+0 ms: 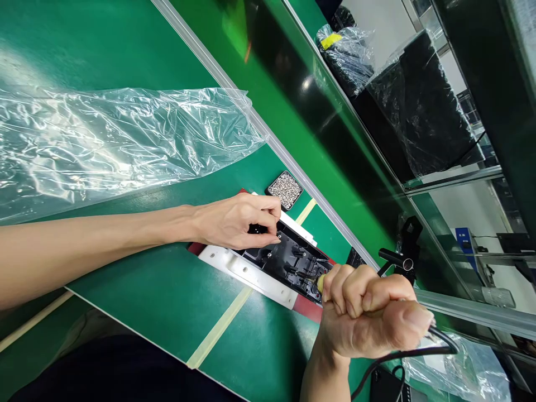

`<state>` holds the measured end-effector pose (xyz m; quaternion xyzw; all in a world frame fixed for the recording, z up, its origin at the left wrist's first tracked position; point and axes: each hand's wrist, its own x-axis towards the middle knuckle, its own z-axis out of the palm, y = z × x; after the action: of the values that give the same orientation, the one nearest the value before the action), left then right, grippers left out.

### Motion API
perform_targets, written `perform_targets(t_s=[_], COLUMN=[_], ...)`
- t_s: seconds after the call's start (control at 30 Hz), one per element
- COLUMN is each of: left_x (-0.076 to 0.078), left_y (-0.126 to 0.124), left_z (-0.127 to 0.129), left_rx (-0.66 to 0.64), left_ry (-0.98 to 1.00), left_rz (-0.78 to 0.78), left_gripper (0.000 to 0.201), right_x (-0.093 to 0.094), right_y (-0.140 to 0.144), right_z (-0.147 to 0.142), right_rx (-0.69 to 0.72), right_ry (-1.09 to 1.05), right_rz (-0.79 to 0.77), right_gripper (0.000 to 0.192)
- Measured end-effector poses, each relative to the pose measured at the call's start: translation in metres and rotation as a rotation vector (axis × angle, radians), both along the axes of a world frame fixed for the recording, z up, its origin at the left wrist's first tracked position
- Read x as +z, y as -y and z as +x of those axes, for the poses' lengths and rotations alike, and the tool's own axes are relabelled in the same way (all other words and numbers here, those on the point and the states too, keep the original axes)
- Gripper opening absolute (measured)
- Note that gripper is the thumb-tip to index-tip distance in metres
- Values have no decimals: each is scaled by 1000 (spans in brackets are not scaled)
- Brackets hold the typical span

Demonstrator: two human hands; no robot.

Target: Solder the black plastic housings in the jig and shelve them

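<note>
From the head camera, the left hand [237, 220] reaches across the green bench mat [167, 290] and rests on the far end of a long black plastic housing with a white metal flange [276, 262], which lies on a red backing strip near the mat's right edge. Its fingers are curled together and pinch down on the housing's black rim, steadying it. The right hand [368, 318] is closed in a tight fist around a corded driver with a yellowish tip [320, 282], whose black cable [402, 354] trails off to the right; the tip points into the near end of the housing's interior.

To do this step well, I judge that the driver should stay square to the screw seat, with pressure straight down its axis, while the left hand keeps the housing flat so it cannot twist or slide on the mat. The cable wants slack so it does not drag the tip sideways.

A small black tray of silvery screws [285, 190] sits just beyond the housing, and a crumpled clear plastic bag [117, 145] lies further left.

No brand, label or writing can be read anywhere.
</note>
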<state>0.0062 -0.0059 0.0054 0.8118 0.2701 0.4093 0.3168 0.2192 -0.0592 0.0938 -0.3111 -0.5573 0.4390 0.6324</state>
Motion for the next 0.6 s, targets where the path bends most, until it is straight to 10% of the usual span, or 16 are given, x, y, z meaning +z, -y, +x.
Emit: perform_targets(t_s=[0.6], left_x=[0], left_y=[0], left_z=[0], left_rx=[7], left_ry=[2], left_rz=[-17], left_gripper=[20], right_x=[1], right_y=[-1], right_z=[-2], right_rx=[0], right_ry=[38], right_rz=[21], right_gripper=[42])
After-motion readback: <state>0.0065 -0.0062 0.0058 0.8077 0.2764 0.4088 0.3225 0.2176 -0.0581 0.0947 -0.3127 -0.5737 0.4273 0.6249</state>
